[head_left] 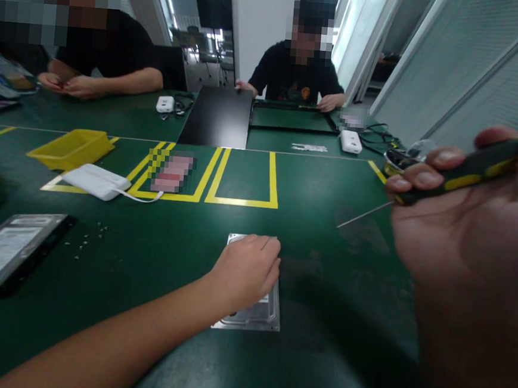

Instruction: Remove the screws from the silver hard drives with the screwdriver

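A silver hard drive (pixel 249 319) with a moulded metal top lies flat in front of me, its middle covered by my left hand (pixel 253 271). The fingers of that hand are curled down at the drive's upper right side, and their tips are hidden. Raised at the right, my right hand (pixel 460 192) is closed around a screwdriver (pixel 480 169) with a black and yellow handle. Its thin shaft points left and down, with the tip in the air, apart from the drive. Several small screws (pixel 85 242) lie scattered at the left, beside a second, labelled hard drive (pixel 12 249).
A yellow bin (pixel 72 148), a white power bank (pixel 97 181) and a cabled phone (pixel 173 172) lie beyond. Two people sit across the green table (pixel 331 182); one holds a black frame (pixel 291 128) beside a dark panel (pixel 218 116). White adapters (pixel 351 141) and cables stand there.
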A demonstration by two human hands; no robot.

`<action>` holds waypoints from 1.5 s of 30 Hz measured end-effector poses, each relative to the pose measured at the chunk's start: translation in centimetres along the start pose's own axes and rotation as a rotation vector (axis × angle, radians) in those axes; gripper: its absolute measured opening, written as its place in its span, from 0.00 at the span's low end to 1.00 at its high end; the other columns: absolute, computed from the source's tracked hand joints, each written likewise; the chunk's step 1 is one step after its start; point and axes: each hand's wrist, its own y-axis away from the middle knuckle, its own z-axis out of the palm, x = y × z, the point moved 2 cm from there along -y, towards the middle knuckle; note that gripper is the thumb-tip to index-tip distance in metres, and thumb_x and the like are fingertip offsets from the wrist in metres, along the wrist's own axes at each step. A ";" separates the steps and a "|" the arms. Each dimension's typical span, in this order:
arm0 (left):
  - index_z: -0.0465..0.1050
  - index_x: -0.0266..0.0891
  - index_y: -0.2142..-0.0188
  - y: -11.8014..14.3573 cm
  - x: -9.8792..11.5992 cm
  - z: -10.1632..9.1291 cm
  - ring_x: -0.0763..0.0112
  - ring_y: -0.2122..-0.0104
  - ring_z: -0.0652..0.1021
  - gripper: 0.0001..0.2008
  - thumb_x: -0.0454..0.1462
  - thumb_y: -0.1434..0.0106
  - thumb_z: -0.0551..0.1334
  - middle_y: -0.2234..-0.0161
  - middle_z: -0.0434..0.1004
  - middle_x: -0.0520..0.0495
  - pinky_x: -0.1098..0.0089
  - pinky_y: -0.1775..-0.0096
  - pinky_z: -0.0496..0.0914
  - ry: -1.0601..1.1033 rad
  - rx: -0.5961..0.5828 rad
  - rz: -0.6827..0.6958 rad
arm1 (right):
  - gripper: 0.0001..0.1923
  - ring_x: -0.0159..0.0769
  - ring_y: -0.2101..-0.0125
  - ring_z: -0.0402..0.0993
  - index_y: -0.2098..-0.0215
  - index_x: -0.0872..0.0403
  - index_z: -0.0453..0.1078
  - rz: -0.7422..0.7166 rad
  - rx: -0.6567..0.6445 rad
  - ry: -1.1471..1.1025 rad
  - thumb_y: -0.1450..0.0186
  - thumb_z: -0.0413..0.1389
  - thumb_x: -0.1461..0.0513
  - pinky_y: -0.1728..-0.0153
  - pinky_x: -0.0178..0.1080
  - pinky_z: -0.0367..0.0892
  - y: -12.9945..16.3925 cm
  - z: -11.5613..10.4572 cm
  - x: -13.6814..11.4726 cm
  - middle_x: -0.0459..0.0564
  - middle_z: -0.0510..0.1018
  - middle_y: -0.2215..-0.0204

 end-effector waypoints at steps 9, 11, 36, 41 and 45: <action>0.68 0.38 0.64 0.3 -0.1 0.1 0.61 0.64 0.75 0.07 0.36 0.32 0.54 0.65 0.75 0.46 0.60 0.62 0.71 0.004 0.034 0.011 | 0.10 0.26 0.71 0.67 0.62 0.53 0.70 0.255 0.115 -0.375 0.30 0.48 0.60 0.64 0.41 0.70 0.4 3.3 -0.6 0.50 0.70 0.60; 0.69 0.37 0.64 0.4 -0.1 0.0 0.61 0.64 0.75 0.07 0.35 0.32 0.54 0.66 0.75 0.46 0.60 0.62 0.71 0.008 0.045 0.020 | 0.09 0.25 0.71 0.68 0.62 0.54 0.71 0.270 0.145 -0.394 0.30 0.50 0.62 0.65 0.39 0.70 0.6 3.7 -0.6 0.51 0.72 0.54; 0.71 0.37 0.47 1.1 -0.2 -0.1 0.56 0.63 0.81 0.18 0.42 0.31 0.53 0.62 0.82 0.42 0.58 0.63 0.75 -0.035 0.027 -0.072 | 0.13 0.32 0.73 0.73 0.53 0.52 0.69 -0.102 -0.408 0.392 0.32 0.54 0.54 0.74 0.35 0.65 2.3 5.3 1.3 0.47 0.79 0.68; 0.68 0.38 0.44 0.9 -0.2 0.0 0.55 0.64 0.82 0.20 0.43 0.31 0.52 0.63 0.82 0.42 0.57 0.63 0.75 -0.036 -0.017 -0.092 | 0.13 0.32 0.72 0.74 0.53 0.54 0.69 -0.038 -0.432 0.367 0.31 0.54 0.55 0.72 0.35 0.65 2.5 5.9 2.3 0.46 0.79 0.68; 0.67 0.38 0.43 0.9 -0.3 -0.1 0.55 0.64 0.81 0.21 0.43 0.31 0.51 0.63 0.81 0.42 0.57 0.64 0.75 -0.037 -0.024 -0.091 | 0.13 0.29 0.77 0.70 0.55 0.54 0.69 -0.067 -0.431 0.405 0.31 0.54 0.55 0.75 0.33 0.62 2.9 6.4 2.9 0.42 0.74 0.75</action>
